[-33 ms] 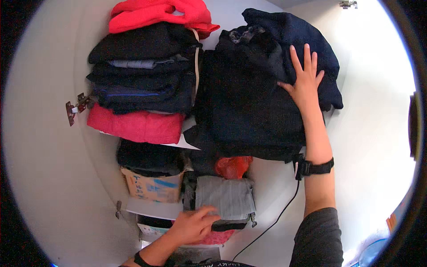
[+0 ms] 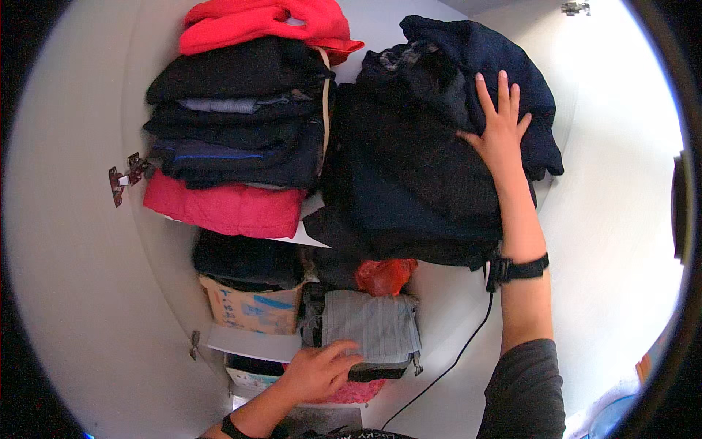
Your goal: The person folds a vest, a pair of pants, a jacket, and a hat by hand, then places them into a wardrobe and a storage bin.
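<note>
Dark clothing pile (image 2: pixel 417 175), bulging and rumpled, under the widely splayed right hand (image 2: pixel 501 135); left hand (image 2: pixel 318 371) loosely spread.

Bright red garment (image 2: pixel 241 33) is topping a folded dark stack (image 2: pixel 234 135), upper left; pinkish-red garment (image 2: pixel 223 206) is sitting at its base. Cardboard box (image 2: pixel 252 309) (blue markings on front) is standing lower left of centre. Red bundle (image 2: pixel 385 276) is showing at lower middle. Metal hinge (image 2: pixel 133 168) is sticking out at mid-left; blue rounded object (image 2: pixel 613 420) is peeking in, lower right.
</note>
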Demonstrator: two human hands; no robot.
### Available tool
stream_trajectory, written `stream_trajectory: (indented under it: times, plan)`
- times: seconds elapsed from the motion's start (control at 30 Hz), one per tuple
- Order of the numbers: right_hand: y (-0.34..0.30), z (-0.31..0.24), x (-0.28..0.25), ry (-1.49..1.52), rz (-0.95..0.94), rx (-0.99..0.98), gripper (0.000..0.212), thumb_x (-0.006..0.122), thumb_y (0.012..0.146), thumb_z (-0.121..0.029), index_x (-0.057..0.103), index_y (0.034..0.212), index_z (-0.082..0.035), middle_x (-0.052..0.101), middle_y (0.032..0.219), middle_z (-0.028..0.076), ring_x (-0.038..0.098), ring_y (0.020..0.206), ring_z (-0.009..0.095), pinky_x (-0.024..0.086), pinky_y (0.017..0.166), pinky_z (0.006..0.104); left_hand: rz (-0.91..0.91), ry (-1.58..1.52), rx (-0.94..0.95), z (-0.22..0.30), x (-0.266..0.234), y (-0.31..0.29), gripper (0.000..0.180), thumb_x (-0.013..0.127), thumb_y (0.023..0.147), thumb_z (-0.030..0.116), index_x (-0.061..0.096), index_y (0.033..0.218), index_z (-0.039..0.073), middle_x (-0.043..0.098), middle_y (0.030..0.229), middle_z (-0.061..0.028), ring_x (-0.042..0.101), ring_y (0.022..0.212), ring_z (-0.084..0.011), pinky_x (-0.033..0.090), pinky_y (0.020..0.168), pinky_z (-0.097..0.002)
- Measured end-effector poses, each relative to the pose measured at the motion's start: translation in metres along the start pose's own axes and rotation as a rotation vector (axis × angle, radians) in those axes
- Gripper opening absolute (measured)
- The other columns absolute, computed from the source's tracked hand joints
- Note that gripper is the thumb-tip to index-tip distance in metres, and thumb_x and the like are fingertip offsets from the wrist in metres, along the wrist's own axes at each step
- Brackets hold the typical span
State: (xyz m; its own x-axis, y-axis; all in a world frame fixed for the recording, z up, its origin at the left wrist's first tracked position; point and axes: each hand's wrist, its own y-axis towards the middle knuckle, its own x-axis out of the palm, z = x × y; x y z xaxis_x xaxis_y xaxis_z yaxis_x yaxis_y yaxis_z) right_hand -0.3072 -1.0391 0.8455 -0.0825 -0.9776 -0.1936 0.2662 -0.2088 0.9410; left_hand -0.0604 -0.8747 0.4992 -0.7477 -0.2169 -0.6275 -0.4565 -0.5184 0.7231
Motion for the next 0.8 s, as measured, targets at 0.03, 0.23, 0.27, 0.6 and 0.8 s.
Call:
stream_trajectory:
  times: [0.03,0.23,0.27,0.6,0.8]
  plan:
    - [0.009,0.003,0.015,-0.039,-0.022,0.007,0.103,0.083,0.063,-0.03,0.023,0.146,-0.036,0.01,0.155,0.007,0.015,0.141,0.035,0.023,0.099,0.0732,-0.016,0.006,-0.013,-0.002,0.005,0.0,0.034,0.064,0.073,0.01,0.065,0.106,0.013,0.057,0.115,-0.0057,0.064,0.071,-0.0187,0.055,0.059,-0.0334]
    - [0.029,0.013,0.045,-0.037,-0.098,-0.008,0.1,0.082,0.065,-0.034,0.022,0.146,-0.039,0.011,0.155,0.005,0.015,0.141,0.034,0.023,0.098,0.0746,-0.017,-0.065,-0.102,0.011,0.003,-0.003,0.03,0.064,0.075,0.01,0.064,0.105,0.013,0.056,0.116,-0.0058,0.065,0.072,-0.0209,0.055,0.058,-0.0338]
    - [0.025,0.012,0.044,-0.016,-0.087,-0.022,0.1,0.082,0.066,-0.035,0.022,0.145,-0.039,0.011,0.155,0.005,0.014,0.142,0.034,0.022,0.098,0.0746,-0.023,-0.066,-0.115,0.014,0.003,-0.006,0.03,0.064,0.075,0.01,0.064,0.105,0.013,0.056,0.116,-0.0058,0.065,0.072,-0.0209,0.055,0.058,-0.0338]
    - [0.0,0.036,-0.025,0.432,-0.096,-0.189,0.09,0.071,0.07,-0.058,0.03,0.145,-0.029,0.019,0.154,0.01,0.014,0.143,0.033,0.01,0.108,0.0645,0.199,0.183,-0.043,0.004,-0.009,0.066,0.074,0.066,0.067,0.003,0.042,0.136,0.013,0.026,0.146,-0.0247,0.028,0.133,-0.0453,0.026,0.108,-0.0523]
    - [-0.111,-0.003,-0.103,0.436,-0.026,-0.164,0.111,0.082,0.052,-0.051,0.03,0.146,-0.021,0.012,0.154,0.018,0.01,0.14,0.045,0.01,0.107,0.0651,0.323,0.435,-0.062,-0.011,-0.009,0.12,0.086,0.073,0.068,0.009,0.033,0.143,0.018,0.007,0.151,-0.0269,0.01,0.136,-0.0534,0.015,0.106,-0.0655]
